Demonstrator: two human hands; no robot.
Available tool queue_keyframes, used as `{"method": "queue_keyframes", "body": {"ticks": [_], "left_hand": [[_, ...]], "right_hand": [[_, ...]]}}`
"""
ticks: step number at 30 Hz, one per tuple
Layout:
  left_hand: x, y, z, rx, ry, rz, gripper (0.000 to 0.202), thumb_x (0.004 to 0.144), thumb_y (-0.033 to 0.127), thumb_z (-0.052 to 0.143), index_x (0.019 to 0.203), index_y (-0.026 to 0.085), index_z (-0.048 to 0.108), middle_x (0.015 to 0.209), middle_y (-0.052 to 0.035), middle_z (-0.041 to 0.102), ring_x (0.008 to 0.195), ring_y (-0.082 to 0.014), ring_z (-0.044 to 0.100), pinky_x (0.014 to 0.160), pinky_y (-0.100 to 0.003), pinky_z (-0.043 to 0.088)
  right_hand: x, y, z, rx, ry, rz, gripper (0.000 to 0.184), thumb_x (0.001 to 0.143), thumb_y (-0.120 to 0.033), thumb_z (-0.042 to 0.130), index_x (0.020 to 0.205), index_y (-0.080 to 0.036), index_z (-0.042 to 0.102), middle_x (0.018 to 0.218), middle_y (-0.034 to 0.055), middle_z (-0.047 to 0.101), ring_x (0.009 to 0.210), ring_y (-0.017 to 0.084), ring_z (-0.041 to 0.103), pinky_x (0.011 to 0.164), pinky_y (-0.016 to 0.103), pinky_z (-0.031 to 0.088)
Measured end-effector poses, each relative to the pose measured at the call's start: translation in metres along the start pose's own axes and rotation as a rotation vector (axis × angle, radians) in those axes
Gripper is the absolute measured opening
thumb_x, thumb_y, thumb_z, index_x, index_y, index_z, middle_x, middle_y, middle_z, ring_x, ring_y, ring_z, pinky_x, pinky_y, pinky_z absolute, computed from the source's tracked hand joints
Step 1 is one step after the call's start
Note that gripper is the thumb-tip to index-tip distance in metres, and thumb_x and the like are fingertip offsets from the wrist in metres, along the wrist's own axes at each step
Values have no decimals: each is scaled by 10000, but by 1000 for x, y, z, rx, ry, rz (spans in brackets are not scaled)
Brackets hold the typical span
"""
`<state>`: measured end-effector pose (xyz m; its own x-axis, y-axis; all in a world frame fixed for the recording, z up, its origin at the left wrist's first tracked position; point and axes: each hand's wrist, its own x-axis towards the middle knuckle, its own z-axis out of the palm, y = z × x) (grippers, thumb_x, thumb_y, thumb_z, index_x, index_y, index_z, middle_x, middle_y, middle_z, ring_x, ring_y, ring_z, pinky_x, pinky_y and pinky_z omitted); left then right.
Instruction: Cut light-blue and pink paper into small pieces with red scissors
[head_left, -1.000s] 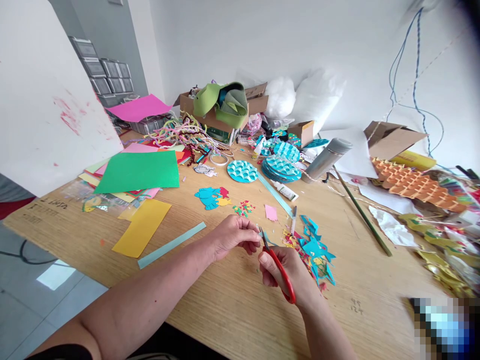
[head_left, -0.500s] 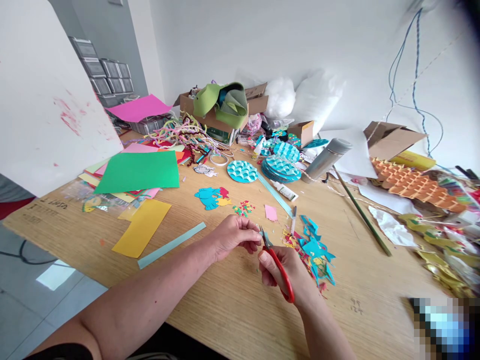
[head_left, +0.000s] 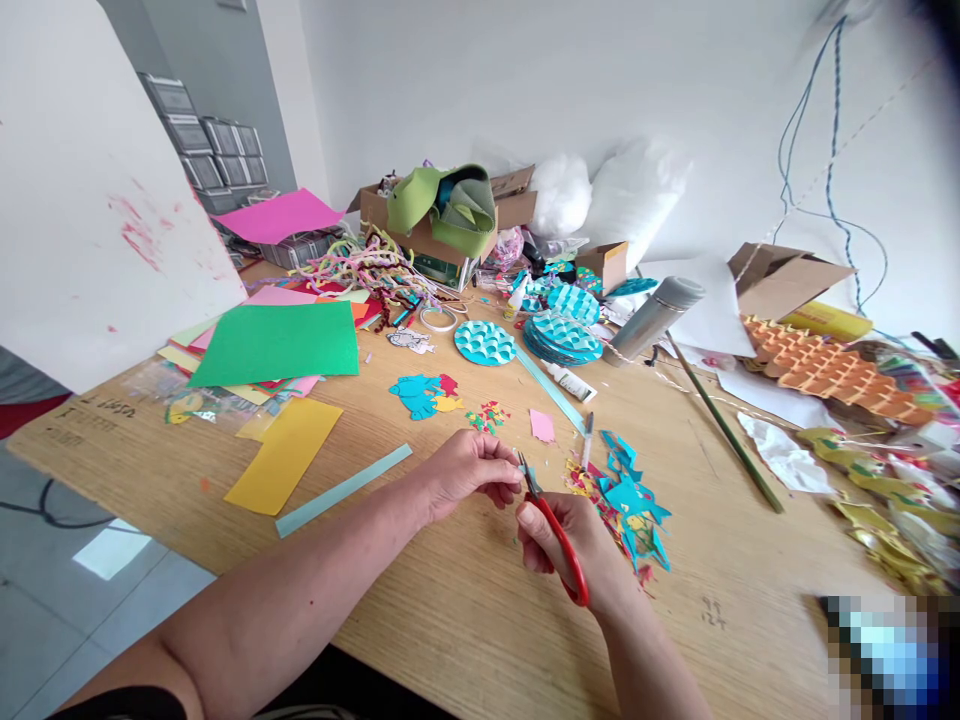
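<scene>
My right hand grips red-handled scissors, the blades pointing up and left at my left hand's fingertips. My left hand pinches a tiny pale blue paper scrap against the blades. Both hands hover just above the wooden table. Beside my right hand lies a pile of turquoise, red and yellow paper cut-outs. A pen lies just beyond the blades.
A pale blue strip and a yellow sheet lie to the left, with a green sheet on stacked paper. Turquoise wave discs, a metal flask, a green rod, cardboard boxes and orange honeycomb paper crowd the far and right side.
The scissor blades have closed slightly on the scrap; both hands have otherwise stayed in place.
</scene>
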<state>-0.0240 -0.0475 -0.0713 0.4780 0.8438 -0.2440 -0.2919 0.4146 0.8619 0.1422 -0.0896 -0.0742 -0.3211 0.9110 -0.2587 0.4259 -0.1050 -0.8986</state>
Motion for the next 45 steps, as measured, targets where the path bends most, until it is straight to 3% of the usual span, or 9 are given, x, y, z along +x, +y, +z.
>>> {"method": "queue_keyframes", "body": {"ticks": [19,33,45], "left_hand": [[2,-1,-1,30,3,12,207,553,247,717,654,116,593,540,-2,616,470,-98,555,519,-239,444],[1,3,-1,36,20,6,189,552,238,708,637,115,593,521,3,596,478,-103,560,505,-229,425],[1,2,-1,47,6,16,173,558,237,699,631,119,595,528,3,602,471,-97,556,496,-223,419]], "right_hand": [[-1,0,1,6,0,-15,555,716,-681,598,537,-159,532,448,34,568,394,103,452,412,221,324],[-3,-2,0,-18,10,17,552,726,-648,613,492,-160,508,398,16,529,352,73,389,378,201,268],[-3,-3,0,-8,7,17,550,725,-660,602,519,-156,525,428,31,559,371,89,433,396,208,312]]}}
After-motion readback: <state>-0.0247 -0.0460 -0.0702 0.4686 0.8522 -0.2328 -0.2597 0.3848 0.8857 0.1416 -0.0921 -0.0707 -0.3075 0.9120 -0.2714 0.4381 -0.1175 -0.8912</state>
